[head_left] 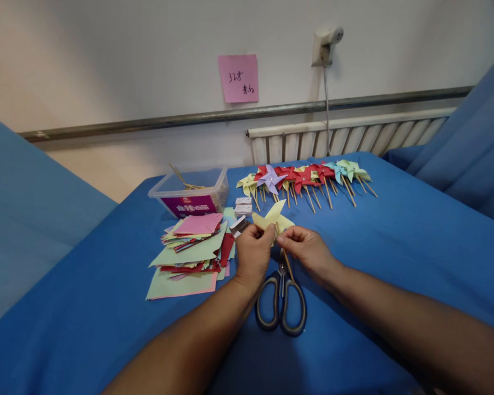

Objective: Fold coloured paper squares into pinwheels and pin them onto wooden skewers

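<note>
My left hand (254, 249) is closed on a yellow paper pinwheel (273, 214), its thumb near the pinwheel's middle. Against the same spot, my right hand (308, 249) pinches close to the top of a thin wooden stick (288, 266). The stick slants down from the pinwheel. What lies between the fingertips is too small to make out. Black-handled scissors (282, 299) lie on the blue cloth just below both hands, their blades partly hidden under the hands and stick. Beside my left hand is a small open box (239, 225).
Stacked coloured paper (185, 258) lies left of my hands. Behind it stands a clear plastic tub (189, 189) with sticks inside. Small white boxes (243, 206) sit near the tub. Several finished pinwheels (304, 178) lie along the back of the blue cloth (395, 263), below a radiator (354, 134).
</note>
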Motion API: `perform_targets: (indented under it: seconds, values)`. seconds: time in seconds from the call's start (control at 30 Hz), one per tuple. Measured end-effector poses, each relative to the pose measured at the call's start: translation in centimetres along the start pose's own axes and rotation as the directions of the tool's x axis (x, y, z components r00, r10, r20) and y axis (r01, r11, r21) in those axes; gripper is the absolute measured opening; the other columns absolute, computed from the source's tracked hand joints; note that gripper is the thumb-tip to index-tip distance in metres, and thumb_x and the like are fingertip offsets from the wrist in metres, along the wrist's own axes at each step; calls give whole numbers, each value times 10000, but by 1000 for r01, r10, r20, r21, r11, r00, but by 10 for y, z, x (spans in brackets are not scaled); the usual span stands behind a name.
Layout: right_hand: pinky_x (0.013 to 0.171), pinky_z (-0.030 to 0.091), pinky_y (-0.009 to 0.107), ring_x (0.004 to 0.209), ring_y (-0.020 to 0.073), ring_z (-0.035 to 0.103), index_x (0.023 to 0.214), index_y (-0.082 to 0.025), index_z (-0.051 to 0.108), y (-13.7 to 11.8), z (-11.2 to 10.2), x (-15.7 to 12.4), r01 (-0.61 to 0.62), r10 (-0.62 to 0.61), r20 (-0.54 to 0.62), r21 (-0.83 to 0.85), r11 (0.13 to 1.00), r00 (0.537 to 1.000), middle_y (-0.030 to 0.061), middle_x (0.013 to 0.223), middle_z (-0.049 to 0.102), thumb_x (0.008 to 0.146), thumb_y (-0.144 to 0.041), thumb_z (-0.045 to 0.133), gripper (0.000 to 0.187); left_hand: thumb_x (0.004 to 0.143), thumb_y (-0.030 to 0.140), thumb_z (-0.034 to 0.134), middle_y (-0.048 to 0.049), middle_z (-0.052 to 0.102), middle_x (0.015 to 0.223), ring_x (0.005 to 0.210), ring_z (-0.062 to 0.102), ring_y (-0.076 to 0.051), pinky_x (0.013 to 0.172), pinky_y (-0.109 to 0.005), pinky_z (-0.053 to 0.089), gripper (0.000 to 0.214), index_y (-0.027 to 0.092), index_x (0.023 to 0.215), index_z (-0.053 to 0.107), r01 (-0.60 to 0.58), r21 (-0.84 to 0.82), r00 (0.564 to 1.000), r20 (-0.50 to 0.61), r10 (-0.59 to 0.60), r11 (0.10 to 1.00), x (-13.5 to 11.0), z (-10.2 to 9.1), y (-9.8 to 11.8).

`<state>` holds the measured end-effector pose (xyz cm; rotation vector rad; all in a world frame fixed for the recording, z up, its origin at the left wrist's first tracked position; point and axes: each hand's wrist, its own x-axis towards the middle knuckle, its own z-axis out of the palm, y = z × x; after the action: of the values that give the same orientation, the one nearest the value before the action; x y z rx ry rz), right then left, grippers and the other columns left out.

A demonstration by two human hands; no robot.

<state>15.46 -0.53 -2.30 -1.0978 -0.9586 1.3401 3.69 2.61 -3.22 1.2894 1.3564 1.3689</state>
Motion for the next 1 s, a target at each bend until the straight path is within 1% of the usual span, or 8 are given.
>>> perform_targets:
  seconds: [0.1,0.33,0.5,0.77,1.0]
  values:
    - [429,254,203,445,48,367,620,-156,571,-1,1,-1,-31,31,-9,17,999,999,-57,507,492,593,-453,778,363,657,408,699,-12,643,647,569,530,-123,545,-232,385,294,126,739,683,5,-13,1000,-17,-5,1000,1,0,1]
    - [373,218,188,380,47,355,622,-170,546,0,1,0,-61,59,54,41,997,997,-69,435,467,592,-488,767,388,668,392,685,-9,626,612,554,514,-123,521,-229,370,259,135,689,671,-30,60,999,-15,31,998,-3,0,11]
    - [371,226,190,372,47,353,629,-173,548,1,-1,0,-69,64,76,58,996,995,-72,427,466,607,-483,762,378,667,393,688,-2,601,580,535,499,-119,504,-226,360,258,139,648,644,-22,71,999,-23,24,997,-5,0,14]
    - [394,241,193,386,50,369,626,-166,552,2,-2,1,-71,64,94,72,995,993,-66,438,470,628,-477,754,371,679,386,678,12,568,556,518,468,-108,492,-224,343,259,142,616,619,-49,104,999,-15,51,993,-6,0,14]
    - [407,248,198,394,55,374,648,-163,580,4,-3,2,-72,63,120,74,995,991,-58,442,477,656,-473,739,349,657,382,693,3,596,572,528,495,-115,503,-226,349,243,141,650,661,-23,53,1000,-17,24,998,-5,-1,13]
